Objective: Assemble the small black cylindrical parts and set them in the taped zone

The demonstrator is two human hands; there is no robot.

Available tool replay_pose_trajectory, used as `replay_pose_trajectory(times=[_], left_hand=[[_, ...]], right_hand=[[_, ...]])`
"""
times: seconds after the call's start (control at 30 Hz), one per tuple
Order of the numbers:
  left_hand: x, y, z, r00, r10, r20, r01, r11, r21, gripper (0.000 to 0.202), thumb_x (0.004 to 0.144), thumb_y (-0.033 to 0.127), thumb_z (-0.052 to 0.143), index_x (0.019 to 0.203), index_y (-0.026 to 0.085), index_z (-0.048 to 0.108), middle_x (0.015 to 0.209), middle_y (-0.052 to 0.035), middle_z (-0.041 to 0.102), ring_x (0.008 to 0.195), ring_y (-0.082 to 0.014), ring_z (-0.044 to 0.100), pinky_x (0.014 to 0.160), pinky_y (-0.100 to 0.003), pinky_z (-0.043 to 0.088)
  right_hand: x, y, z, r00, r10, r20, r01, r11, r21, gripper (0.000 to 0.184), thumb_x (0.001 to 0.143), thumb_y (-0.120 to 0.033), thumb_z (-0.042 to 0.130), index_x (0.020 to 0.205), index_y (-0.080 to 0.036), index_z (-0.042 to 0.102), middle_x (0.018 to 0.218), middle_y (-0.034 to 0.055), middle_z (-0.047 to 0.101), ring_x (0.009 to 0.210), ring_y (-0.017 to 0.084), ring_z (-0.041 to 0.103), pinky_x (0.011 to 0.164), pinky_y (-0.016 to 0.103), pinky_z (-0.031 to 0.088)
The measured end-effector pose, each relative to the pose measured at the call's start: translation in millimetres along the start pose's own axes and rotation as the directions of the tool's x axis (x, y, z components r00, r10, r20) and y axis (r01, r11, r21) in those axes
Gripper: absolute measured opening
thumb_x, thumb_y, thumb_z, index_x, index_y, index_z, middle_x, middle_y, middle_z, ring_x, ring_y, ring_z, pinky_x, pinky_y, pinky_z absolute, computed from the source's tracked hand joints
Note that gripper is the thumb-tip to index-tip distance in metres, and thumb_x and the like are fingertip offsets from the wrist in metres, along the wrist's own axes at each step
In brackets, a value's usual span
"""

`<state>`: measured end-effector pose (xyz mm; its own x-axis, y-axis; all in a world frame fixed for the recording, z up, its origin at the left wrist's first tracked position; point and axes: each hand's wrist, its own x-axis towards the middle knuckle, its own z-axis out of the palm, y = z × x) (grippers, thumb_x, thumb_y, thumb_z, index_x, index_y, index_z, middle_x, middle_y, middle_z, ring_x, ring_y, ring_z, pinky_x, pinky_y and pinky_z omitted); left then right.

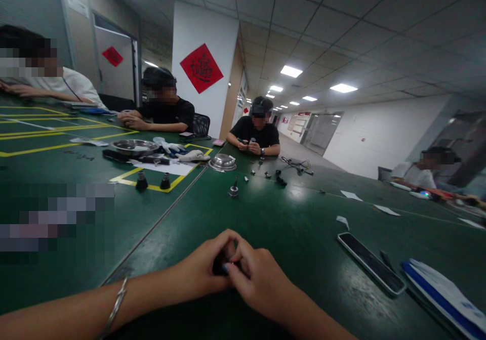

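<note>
My left hand (203, 266) and my right hand (258, 277) meet low over the green table (266, 218), fingers curled together around a small dark part (220, 266). Most of that part is hidden by the fingers, so I cannot name it. A silver bracelet (114, 307) circles my left wrist. Both forearms rest near the table's front edge.
A phone (370, 261) lies face up to the right, beside a blue-and-white booklet (444, 289). Small metal parts (233, 190), a steel bowl (223, 162), a tray (134, 146) and gloves sit farther back. Other people sit around the table; paper scraps lie at right.
</note>
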<state>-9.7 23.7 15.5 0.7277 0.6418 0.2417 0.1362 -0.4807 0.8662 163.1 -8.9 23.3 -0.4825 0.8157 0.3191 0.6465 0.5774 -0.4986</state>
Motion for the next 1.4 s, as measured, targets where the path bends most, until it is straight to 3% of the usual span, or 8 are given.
replay_pose_trajectory(times=[0.27,0.5,0.6,0.87,0.97,1.13,1.3,1.4], left_hand=[[-3,-3,-0.6,0.994,0.073,-0.077,-0.050,0.961,0.273,0.072,0.071,0.007,0.059,0.128,0.033,0.024,0.091,0.0035,0.059,0.081,-0.0142,0.060,0.073,-0.027,0.045],[-4,11,-9.9,0.997,0.058,0.045,-0.070,0.927,0.368,0.042,0.075,0.009,0.057,0.112,0.027,0.050,0.106,-0.0002,0.060,0.091,-0.0162,0.058,0.079,-0.028,0.044],[-1,15,-17.4,0.998,0.006,0.066,-0.034,0.907,0.421,0.022,0.078,0.017,0.060,0.099,0.022,0.057,0.095,-0.0010,0.062,0.083,-0.0159,0.058,0.073,-0.026,0.044],[1,23,-105.0,0.893,-0.311,0.325,0.177,0.907,0.383,0.020,0.069,0.012,0.065,0.088,0.018,0.067,0.085,0.0001,0.068,0.078,-0.0146,0.061,0.071,-0.023,0.046],[-9,15,-151.2,0.850,-0.516,0.105,0.394,0.756,0.523,0.021,0.064,0.011,0.065,0.083,0.017,0.069,0.067,0.0031,0.065,0.062,-0.0122,0.057,0.058,-0.019,0.041],[-23,-2,-201.7,0.785,-0.470,-0.405,0.597,0.398,0.696,0.022,0.070,0.018,0.061,0.090,0.015,0.069,0.072,0.0014,0.066,0.072,-0.0156,0.058,0.065,-0.020,0.042],[-24,-23,-198.6,0.687,-0.284,-0.669,0.724,0.176,0.667,0.044,0.081,0.026,0.051,0.122,0.009,0.051,0.105,-0.0153,0.064,0.105,-0.0335,0.052,0.080,-0.039,0.043],[-27,-35,-190.2,0.704,-0.174,-0.688,0.707,0.090,0.701,0.047,0.083,0.022,0.051,0.128,0.010,0.045,0.125,-0.0179,0.054,0.127,-0.0358,0.031,0.097,-0.047,0.030]], right_hand=[[2,4,11,0.993,0.094,-0.071,-0.094,0.996,0.004,0.013,0.080,-0.023,0.058,0.089,-0.018,0.049,0.055,-0.0062,0.047,0.047,0.010,0.044,0.048,0.021,0.024],[5,19,11,0.977,0.189,-0.100,-0.190,0.982,0.000,0.064,0.071,-0.052,0.065,0.116,-0.015,0.038,0.062,-0.0047,0.053,0.052,0.015,0.052,0.050,0.023,0.029],[5,30,7,0.986,0.089,-0.144,-0.087,0.996,0.019,0.071,0.082,-0.068,0.036,0.126,-0.012,0.029,0.062,-0.0047,0.048,0.051,0.015,0.050,0.050,0.024,0.029],[2,29,6,0.991,0.070,-0.111,-0.066,0.997,0.037,0.051,0.096,-0.053,0.012,0.125,-0.017,0.033,0.061,-0.0047,0.045,0.048,0.013,0.044,0.049,0.023,0.025],[2,26,7,0.994,0.049,-0.098,-0.048,0.999,0.013,0.043,0.098,-0.047,0.015,0.124,-0.019,0.036,0.061,-0.0049,0.045,0.048,0.012,0.043,0.049,0.023,0.025],[3,24,6,0.995,0.043,-0.092,-0.044,0.999,-0.013,0.039,0.099,-0.041,0.018,0.123,-0.019,0.039,0.061,-0.0051,0.045,0.049,0.012,0.044,0.050,0.023,0.024],[2,19,2,1.000,-0.016,0.010,0.016,0.999,-0.032,0.038,0.099,-0.039,0.019,0.123,-0.019,0.040,0.060,-0.0055,0.046,0.050,0.011,0.044,0.051,0.023,0.025],[1,16,2,0.998,-0.063,0.014,0.064,0.997,-0.050,0.037,0.099,-0.038,0.021,0.123,-0.019,0.041,0.060,-0.0052,0.047,0.051,0.012,0.045,0.054,0.024,0.026]])
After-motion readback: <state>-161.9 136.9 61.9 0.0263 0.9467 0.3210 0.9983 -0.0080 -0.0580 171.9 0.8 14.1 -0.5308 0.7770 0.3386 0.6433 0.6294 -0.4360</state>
